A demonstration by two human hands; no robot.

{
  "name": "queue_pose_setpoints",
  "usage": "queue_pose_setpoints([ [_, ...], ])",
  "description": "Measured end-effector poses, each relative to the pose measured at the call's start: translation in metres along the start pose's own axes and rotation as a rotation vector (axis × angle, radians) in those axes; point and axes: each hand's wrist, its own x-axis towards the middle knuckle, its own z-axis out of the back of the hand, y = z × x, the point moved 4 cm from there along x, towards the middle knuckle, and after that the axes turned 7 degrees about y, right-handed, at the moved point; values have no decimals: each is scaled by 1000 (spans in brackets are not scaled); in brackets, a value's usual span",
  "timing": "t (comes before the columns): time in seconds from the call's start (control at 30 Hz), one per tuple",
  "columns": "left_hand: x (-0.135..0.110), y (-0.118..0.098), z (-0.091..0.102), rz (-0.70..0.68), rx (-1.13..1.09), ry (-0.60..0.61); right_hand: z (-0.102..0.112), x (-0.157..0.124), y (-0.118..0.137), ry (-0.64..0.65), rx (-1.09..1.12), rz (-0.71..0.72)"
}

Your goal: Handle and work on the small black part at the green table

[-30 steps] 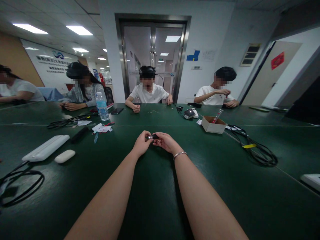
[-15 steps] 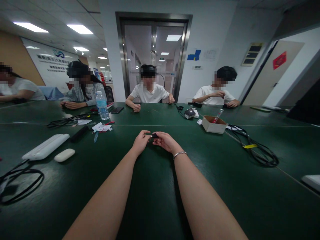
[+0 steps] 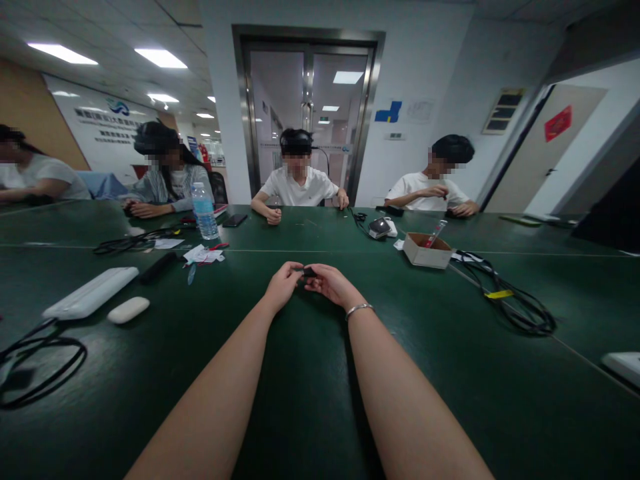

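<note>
Near the middle of the green table (image 3: pixel 305 373), both hands meet around a small black object (image 3: pixel 309 272). My right hand (image 3: pixel 333 283) is closed, with thumb and fingers pinching the black piece. From the other side my left hand (image 3: pixel 283 285) closes its fingertips at the left end of the same piece. Fingers cover most of it, so its exact kind cannot be made out. A silver bracelet (image 3: pixel 359 310) circles my right wrist.
A white case (image 3: pixel 93 293), a cream oval case (image 3: pixel 129 310) and black cable (image 3: pixel 45 350) lie to the left. Behind stand a water bottle (image 3: pixel 204 212) and paper scraps (image 3: pixel 200 255). Rightward are a cardboard box (image 3: pixel 427 252) and coiled cable (image 3: pixel 520 310). Several people sit across.
My fingertips have shifted very slightly around the small black object, and the left fingers now sit closer over its end. Everything else looks the same.
</note>
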Motion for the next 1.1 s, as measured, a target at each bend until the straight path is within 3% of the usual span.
queue_pose_setpoints([
  [1.1,1,4,0,16,-17,8,1,1,0,17,-21,-5],
])
